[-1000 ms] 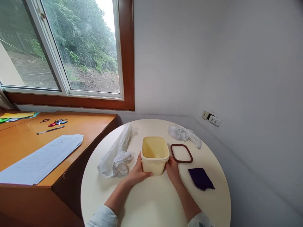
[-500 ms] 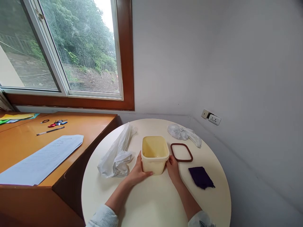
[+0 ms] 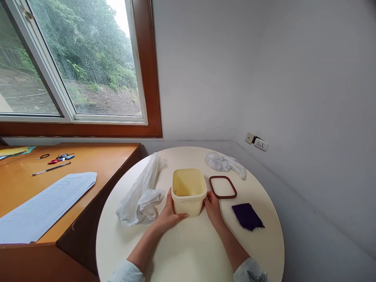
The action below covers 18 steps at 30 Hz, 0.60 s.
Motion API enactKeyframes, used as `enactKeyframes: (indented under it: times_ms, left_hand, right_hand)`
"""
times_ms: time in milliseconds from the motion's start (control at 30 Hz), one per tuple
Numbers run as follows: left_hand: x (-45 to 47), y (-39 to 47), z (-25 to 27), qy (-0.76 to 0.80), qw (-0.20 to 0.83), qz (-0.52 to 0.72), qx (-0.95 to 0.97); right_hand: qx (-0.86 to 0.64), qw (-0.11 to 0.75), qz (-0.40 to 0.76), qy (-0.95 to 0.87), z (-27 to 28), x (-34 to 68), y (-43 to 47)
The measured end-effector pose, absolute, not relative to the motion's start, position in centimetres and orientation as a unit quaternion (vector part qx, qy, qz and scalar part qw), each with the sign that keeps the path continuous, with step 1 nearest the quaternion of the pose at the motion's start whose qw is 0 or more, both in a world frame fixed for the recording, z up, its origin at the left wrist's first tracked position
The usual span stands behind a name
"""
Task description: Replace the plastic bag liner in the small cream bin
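Note:
A pale yellow plastic container (image 3: 189, 205), open at the top, stands upright on the round cream table. My left hand (image 3: 169, 213) holds its left side, with the thumb along the lower front. At the right side, the fingers of my right hand (image 3: 212, 207) are closed on the container near its rim; some fingertips are hidden. Just beyond that hand lies a brown rounded-square lid or rim (image 3: 210, 187), its middle as pale as the tabletop. A dark purple cloth (image 3: 248, 216) lies flat to the right.
A crumpled white plastic bag (image 3: 141, 199) lies left of the container. Another knotted plastic bag (image 3: 225, 162) sits at the back right. On the adjoining wooden desk (image 3: 96, 156) are papers (image 3: 49, 207), a pen (image 3: 51, 169) and keys (image 3: 62, 157). A wall socket (image 3: 261, 144) is behind the table.
The camera view has turned slightly right, so everything appears shifted left. Both hands stay on the container, with no clear movement of it on the table.

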<state>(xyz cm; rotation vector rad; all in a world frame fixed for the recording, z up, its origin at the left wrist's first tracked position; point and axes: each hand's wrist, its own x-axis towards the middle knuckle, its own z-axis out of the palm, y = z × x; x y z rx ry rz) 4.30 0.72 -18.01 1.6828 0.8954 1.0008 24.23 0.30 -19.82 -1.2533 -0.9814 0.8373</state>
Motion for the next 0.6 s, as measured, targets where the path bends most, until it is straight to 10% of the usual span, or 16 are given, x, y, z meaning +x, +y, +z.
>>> enactKeyframes:
  times_ms: [600]
  left_hand:
    - [4.5,0.4,-17.0,0.389,0.476,0.404,0.678]
  right_hand:
    - [-0.586,0.657,0.318,-0.351,-20.7,27.2,1.4]
